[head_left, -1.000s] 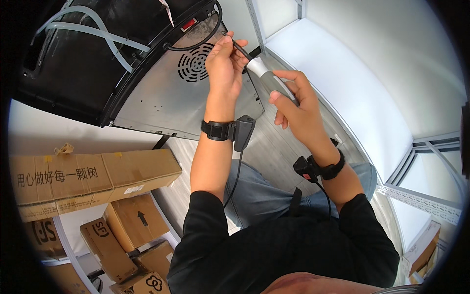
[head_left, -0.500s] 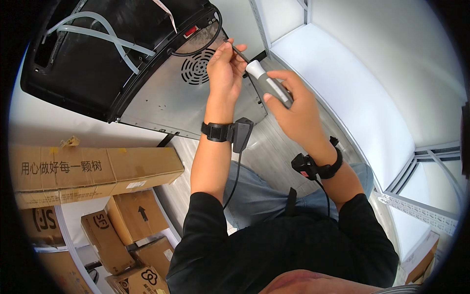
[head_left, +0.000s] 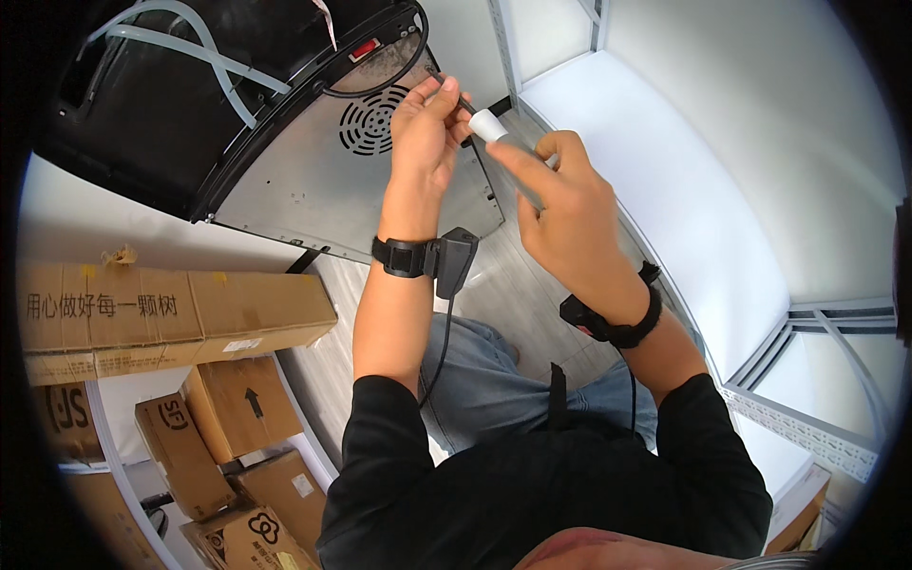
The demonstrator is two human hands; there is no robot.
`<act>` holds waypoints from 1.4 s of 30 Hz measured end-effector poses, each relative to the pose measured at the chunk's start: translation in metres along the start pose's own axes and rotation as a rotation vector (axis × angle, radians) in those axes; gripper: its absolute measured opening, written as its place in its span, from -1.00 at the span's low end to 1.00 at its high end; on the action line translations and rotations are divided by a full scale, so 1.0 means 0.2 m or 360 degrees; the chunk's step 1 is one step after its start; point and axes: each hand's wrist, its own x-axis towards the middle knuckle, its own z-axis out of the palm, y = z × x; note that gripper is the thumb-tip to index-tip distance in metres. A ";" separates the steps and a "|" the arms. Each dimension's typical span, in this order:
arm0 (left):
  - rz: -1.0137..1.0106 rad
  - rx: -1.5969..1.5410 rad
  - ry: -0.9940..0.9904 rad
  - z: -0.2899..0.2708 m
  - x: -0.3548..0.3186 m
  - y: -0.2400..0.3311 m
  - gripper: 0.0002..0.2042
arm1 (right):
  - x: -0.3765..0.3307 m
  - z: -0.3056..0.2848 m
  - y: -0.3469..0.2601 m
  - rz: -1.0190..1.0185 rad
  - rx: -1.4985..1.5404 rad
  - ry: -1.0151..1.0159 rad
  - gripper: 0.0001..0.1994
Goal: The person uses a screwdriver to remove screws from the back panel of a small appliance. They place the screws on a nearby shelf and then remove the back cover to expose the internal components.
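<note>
Screwdriver point(head_left: 487, 125): lying right of the vent point(head_left: 366, 119), its long axis slanting downward and away from it, the shaft point(head_left: 465, 104) pointing at the panel point(head_left: 304, 204) above right of the vent; contact there, cannot tell. Left hand point(head_left: 420, 138): standing nearer the vent, grip pinching the shaft between thumb and fingers. Right hand point(head_left: 570, 204): sitting farther right, grip wrapping the thick end, no gap showing.

White-edged shelf point(head_left: 312, 446), brown cardboard boxes point(head_left: 249, 410) resting on it, grey wood-grain floor point(head_left: 513, 309)
</note>
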 end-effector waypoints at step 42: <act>-0.0005 0.0888 0.0006 -0.06 0.03 0.09 -0.80 | -0.05 0.19 0.04 0.1352 0.1846 -0.0703 -0.54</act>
